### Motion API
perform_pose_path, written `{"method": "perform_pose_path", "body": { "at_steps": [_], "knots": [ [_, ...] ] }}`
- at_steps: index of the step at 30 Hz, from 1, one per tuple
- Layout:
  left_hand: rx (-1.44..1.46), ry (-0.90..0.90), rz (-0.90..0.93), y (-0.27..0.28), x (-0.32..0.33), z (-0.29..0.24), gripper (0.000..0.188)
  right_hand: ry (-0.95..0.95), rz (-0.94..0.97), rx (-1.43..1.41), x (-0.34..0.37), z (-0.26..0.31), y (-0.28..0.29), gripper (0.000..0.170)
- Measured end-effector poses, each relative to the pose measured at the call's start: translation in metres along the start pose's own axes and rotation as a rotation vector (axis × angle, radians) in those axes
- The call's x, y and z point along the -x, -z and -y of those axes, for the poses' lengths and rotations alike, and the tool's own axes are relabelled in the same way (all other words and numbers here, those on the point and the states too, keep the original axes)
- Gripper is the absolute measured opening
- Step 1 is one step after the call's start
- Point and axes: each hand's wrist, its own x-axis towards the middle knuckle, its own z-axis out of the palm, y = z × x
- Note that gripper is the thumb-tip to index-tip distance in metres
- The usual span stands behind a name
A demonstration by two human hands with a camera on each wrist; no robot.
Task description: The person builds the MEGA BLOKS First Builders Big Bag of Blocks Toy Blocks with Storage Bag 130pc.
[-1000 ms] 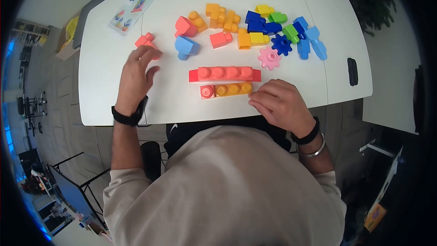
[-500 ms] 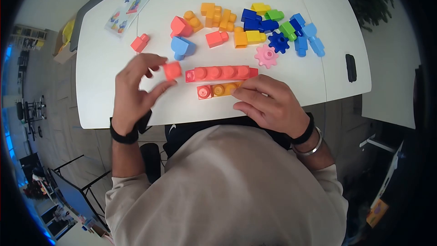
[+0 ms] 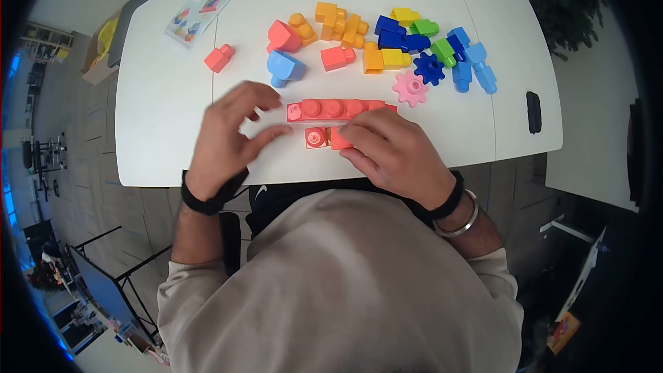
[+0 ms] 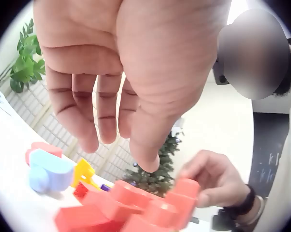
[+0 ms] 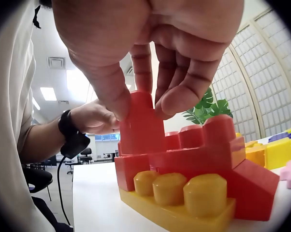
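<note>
My right hand (image 3: 407, 155) pinches a red single-stud block (image 5: 143, 128) between thumb and fingertips. It holds this block upright, close over the yellow-orange brick (image 5: 206, 198), right beside the red block (image 3: 315, 138) at that brick's left end. From the head view the hand hides most of the orange studs. Behind this row lies a long red studded piece (image 3: 333, 108) with sloped ends. My left hand (image 3: 231, 135) hovers left of both rows, fingers relaxed and thumb apart, holding nothing.
A light-blue block (image 3: 284, 67), a rounded red block (image 3: 283, 36) and a loose red block (image 3: 219, 59) lie farther back. Orange, yellow, green and blue blocks spread to the right, near a pink gear (image 3: 411, 88). A picture sheet (image 3: 204, 10) lies back left, a black case (image 3: 534, 112) right.
My left hand picked up a red block from the left and brought it toward the rows. Now my right hand holds that block, and the left has let go.
</note>
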Motion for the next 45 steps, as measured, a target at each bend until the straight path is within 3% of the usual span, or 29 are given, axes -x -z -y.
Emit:
{"method": "perform_pose_path", "body": {
  "at_steps": [4, 6, 11, 12, 14, 16, 19, 21, 24, 28, 30, 36, 38, 44, 45],
  "knots": [
    [-0.183, 0.156, -0.161, 0.025, -0.012, 0.056, 0.035, 0.06, 0.008, 0.06, -0.002, -0.001, -0.013, 0.018],
    [-0.257, 0.278, -0.203, 0.035, -0.016, 0.086, 0.046, 0.049, 0.023, 0.069, 0.001, -0.006, -0.023, 0.016],
    [-0.63, 0.168, -0.197, 0.032, -0.016, 0.153, 0.05, 0.019, 0.06, 0.1, 0.0, -0.004, -0.022, 0.014],
    [-0.63, 0.162, -0.2, 0.03, -0.019, 0.153, 0.05, 0.025, 0.06, 0.126, -0.001, -0.003, -0.023, 0.015],
    [-0.402, 0.445, -0.101, 0.024, -0.024, 0.151, 0.049, 0.033, 0.06, 0.156, -0.001, -0.002, -0.021, 0.016],
    [-0.429, 0.448, -0.099, 0.022, -0.025, 0.146, 0.048, -0.001, 0.095, 0.15, 0.001, -0.002, -0.021, 0.027],
    [-0.339, 0.393, -0.092, 0.028, -0.02, 0.119, 0.045, -0.004, 0.05, 0.046, -0.003, 0.003, -0.007, 0.042],
    [-0.056, 0.275, -0.154, 0.029, -0.014, 0.074, 0.044, -0.026, -0.016, -0.026, -0.003, 0.003, -0.002, 0.046],
    [0.155, 0.089, -0.077, 0.017, -0.003, 0.004, 0.047, -0.03, -0.133, -0.128, -0.008, 0.006, 0.002, 0.054],
    [0.189, -0.192, 0.016, -0.016, 0.005, -0.038, 0.049, 0.124, -0.251, -0.274, -0.015, 0.011, -0.001, 0.048],
    [0.178, -0.173, -0.021, -0.027, 0.004, -0.046, 0.05, 0.186, -0.267, -0.308, -0.012, 0.012, 0.001, 0.044],
    [-0.032, -0.092, 0.009, -0.037, 0.016, -0.032, 0.042, 0.02, -0.198, -0.1, 0.003, 0.006, 0.031, 0.033],
    [-0.063, -0.087, 0.033, -0.044, 0.023, -0.029, 0.038, -0.004, -0.066, -0.044, 0.008, 0.001, 0.033, 0.032],
    [-0.075, -0.067, 0.009, -0.052, 0.024, -0.026, 0.03, -0.093, 0.076, -0.028, 0.011, 0.003, 0.001, 0.016],
    [-0.074, -0.07, 0.019, -0.051, 0.024, -0.026, 0.03, -0.033, 0.078, 0.064, 0.012, 0.001, -0.007, 0.011]
  ]
}}
